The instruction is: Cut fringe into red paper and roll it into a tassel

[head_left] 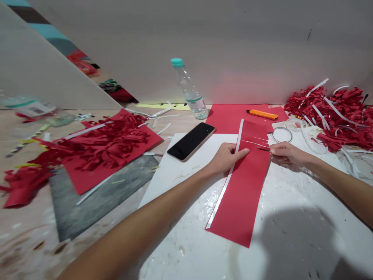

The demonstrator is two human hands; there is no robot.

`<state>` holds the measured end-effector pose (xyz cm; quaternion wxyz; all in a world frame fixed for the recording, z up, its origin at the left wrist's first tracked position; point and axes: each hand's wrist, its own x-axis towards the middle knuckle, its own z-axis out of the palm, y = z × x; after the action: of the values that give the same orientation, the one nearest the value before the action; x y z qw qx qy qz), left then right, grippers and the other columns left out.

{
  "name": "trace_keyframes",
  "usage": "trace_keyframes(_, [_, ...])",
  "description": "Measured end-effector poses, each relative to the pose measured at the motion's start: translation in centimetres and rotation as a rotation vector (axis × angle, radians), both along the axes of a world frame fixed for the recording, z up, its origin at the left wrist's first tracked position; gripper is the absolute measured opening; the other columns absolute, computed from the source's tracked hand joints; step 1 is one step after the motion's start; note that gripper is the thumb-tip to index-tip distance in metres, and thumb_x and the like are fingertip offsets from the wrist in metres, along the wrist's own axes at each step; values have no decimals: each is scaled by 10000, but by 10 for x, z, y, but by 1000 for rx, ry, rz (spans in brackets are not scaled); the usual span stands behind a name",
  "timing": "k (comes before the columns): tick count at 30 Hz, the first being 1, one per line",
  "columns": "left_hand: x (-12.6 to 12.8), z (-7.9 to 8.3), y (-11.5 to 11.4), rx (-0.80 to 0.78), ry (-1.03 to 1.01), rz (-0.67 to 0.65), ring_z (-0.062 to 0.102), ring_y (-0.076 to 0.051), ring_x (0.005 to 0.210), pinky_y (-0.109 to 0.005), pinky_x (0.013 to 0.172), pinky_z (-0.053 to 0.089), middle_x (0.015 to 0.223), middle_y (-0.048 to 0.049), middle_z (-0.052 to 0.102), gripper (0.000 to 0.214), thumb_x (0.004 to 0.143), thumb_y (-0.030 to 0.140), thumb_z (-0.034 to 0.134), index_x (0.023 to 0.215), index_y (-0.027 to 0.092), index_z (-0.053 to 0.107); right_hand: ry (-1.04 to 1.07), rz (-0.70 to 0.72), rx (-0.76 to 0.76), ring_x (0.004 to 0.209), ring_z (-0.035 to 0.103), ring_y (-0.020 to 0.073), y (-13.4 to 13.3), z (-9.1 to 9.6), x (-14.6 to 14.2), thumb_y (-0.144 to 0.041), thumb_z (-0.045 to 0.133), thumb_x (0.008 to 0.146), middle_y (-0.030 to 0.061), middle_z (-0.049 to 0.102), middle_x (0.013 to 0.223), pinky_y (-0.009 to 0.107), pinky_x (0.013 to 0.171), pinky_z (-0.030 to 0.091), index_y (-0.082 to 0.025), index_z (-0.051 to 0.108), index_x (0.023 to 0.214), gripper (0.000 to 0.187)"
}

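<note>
A long red paper strip [243, 190] with a white tape edge lies on a white board [186, 217]. Its far end has several cuts across it. My left hand [225, 157] lies flat on the strip's left side and presses it down, fingers stretched out. My right hand [284, 153] is at the strip's right edge, fingers pinched on a thin blade or cutter too small to name, its tip in a cut.
A black phone [191, 141] lies just left of my left hand. A plastic bottle [190, 91] and an orange utility knife [262, 114] are behind the strip. Piles of cut red paper [107, 146] [338, 112] flank the board. A tape ring [282, 134] is by the right hand.
</note>
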<state>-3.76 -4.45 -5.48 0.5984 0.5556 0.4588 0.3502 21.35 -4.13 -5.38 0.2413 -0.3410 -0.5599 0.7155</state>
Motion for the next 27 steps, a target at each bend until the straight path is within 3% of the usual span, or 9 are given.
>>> trace_keyframes(6, [0,-3,3,138,144,-29,595,-159,563,-246,493,443,635,-62,670,424,718,523,709,660,104,674,-12,-2,2,403,203,54,-1,1,-4,-430,618,884,-100,243,496,207,374,169,-192,421,646,390])
trace_keyframes(12, [3,-4,1,71,61,-29,649,-189,642,-277,563,512,758,-93,725,416,717,517,725,749,102,711,15,-18,-18,400,196,52,-2,1,-4,-422,615,889,-104,222,492,213,381,158,-200,386,631,410])
trace_keyframes(16, [4,-3,-2,31,31,-8,642,-185,613,-272,534,499,709,-82,710,421,702,521,739,733,103,701,6,-33,-24,388,201,49,-2,2,-4,-417,626,881,-104,229,484,213,379,151,-201,376,616,423])
trace_keyframes(27, [8,-7,0,158,120,-71,622,-160,616,-246,543,467,727,-78,711,400,746,498,697,715,99,709,-16,-35,-11,398,191,41,-8,6,-11,-469,649,853,-114,238,489,207,387,164,-184,452,683,386])
